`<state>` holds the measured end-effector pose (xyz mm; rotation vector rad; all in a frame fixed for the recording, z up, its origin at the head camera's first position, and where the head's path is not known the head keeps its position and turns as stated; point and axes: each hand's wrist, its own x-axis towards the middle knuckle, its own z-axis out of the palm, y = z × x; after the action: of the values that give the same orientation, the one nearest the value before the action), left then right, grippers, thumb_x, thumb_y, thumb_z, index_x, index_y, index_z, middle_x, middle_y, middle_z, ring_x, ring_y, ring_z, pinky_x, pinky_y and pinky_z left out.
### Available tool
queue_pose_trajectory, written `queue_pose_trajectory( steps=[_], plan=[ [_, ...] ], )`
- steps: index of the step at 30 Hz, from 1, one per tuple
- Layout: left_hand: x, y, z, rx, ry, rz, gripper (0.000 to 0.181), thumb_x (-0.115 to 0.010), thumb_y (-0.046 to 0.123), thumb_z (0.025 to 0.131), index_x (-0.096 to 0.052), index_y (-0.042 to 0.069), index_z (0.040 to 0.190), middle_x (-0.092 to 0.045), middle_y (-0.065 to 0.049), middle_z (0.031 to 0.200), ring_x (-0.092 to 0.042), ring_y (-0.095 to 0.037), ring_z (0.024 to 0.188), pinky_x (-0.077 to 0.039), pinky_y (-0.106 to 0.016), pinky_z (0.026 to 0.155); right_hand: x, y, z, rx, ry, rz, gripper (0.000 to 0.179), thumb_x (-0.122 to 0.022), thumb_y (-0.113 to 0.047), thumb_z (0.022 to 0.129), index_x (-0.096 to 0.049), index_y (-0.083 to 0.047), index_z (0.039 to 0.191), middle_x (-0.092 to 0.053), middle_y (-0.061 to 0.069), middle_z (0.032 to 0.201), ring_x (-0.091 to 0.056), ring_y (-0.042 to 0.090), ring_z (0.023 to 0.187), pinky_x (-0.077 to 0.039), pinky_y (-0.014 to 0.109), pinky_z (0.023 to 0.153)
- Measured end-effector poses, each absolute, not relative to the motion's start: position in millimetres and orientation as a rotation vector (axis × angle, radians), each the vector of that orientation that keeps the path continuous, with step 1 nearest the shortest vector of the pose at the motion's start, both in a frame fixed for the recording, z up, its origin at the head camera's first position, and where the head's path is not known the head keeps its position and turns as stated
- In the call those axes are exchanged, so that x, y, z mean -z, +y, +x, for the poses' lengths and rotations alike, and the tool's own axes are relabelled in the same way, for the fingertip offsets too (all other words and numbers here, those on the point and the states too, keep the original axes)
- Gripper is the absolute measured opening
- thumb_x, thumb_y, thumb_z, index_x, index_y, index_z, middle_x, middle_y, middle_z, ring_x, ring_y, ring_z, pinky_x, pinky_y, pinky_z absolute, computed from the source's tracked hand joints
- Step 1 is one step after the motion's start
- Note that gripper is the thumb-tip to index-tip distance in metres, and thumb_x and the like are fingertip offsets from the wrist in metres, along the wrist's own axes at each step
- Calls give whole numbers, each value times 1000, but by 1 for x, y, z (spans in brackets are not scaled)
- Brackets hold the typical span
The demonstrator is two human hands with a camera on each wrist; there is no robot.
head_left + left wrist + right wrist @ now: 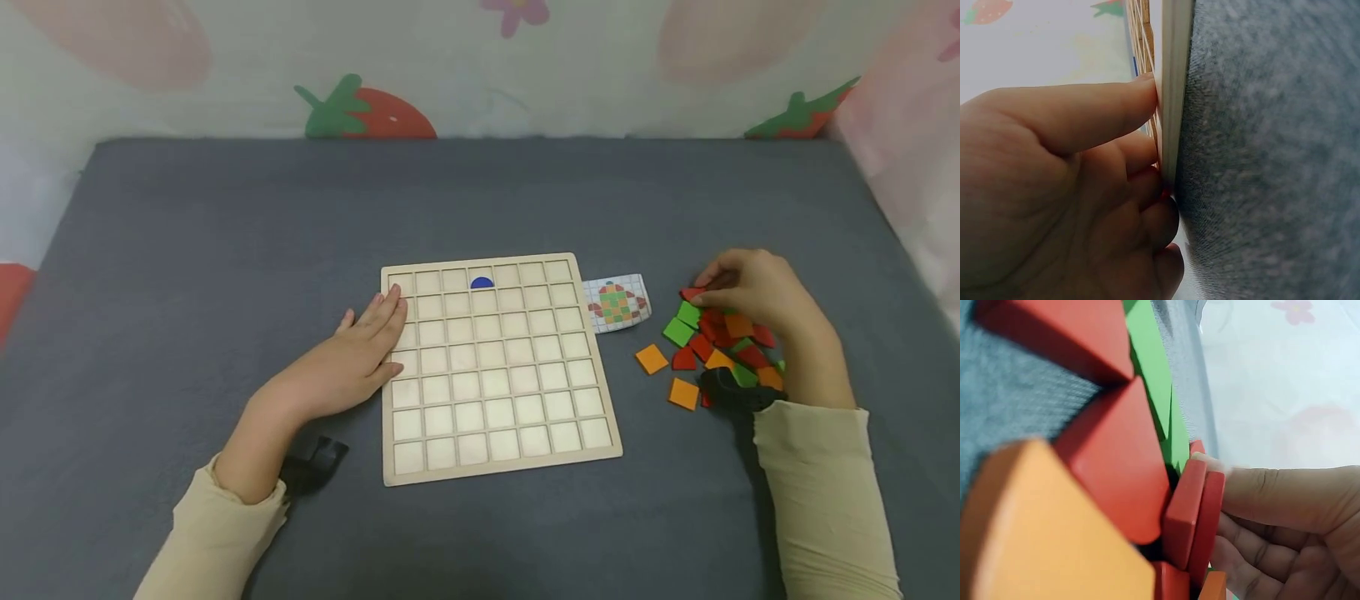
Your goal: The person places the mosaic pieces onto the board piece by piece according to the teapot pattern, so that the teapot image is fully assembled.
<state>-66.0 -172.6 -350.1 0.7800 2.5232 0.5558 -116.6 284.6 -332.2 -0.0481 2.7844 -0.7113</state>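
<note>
A pale wooden grid board (495, 473) lies on the cloth, with a blue rounded piece (482, 283) in a cell of its top row. My left hand (337, 367) rests on the board's left edge, fingers extended over the rim; in the left wrist view the thumb (1104, 112) touches that edge. To the right, my right hand (765, 292) pinches a red tile (692, 293) between thumb and fingers at the far side of a pile of tiles. In the right wrist view, red tiles (1116, 462) partly hide the fingertips.
A pattern card (618, 303) with a turtle-like design sticks out beside the board's right edge. Green tiles (678, 332), red ones and orange ones (683, 393) lie loosely heaped below the right hand. Grey cloth (225, 233) covers the table up to a strawberry-print backdrop (525, 92).
</note>
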Motion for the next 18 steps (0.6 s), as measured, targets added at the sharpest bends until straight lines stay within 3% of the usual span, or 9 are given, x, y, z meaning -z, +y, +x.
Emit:
queue_pose_trajectory(
  steps=[3, 10, 18],
  plan=[
    [350, -171, -66, -559, 2526, 782, 67, -45, 19, 100, -4, -5, 149, 6, -20, 156, 3, -34, 142, -6, -57, 110, 332, 286, -115, 714, 2790, -54, 18, -71, -15, 85, -66, -1, 95, -69, 9, 87, -58, 24, 81, -44, 37, 71],
    [350, -171, -64, -550, 2546, 791, 66, -45, 18, 100, -7, -7, 148, 3, -22, 155, 1, -35, 142, -7, -57, 109, 331, 286, -116, 696, 2794, -130, 27, -71, -16, 85, -70, -2, 109, -70, 11, 92, -59, 17, 78, -45, 32, 68],
    [350, -170, -65, -552, 2536, 783, 66, -44, 18, 100, -5, -6, 148, 5, -21, 155, 2, -34, 142, -6, -57, 110, 326, 288, -109, 858, 2837, 8, 25, -68, -24, 88, -66, -2, 99, -66, 8, 87, -61, 12, 73, -48, 27, 61]
  ],
)
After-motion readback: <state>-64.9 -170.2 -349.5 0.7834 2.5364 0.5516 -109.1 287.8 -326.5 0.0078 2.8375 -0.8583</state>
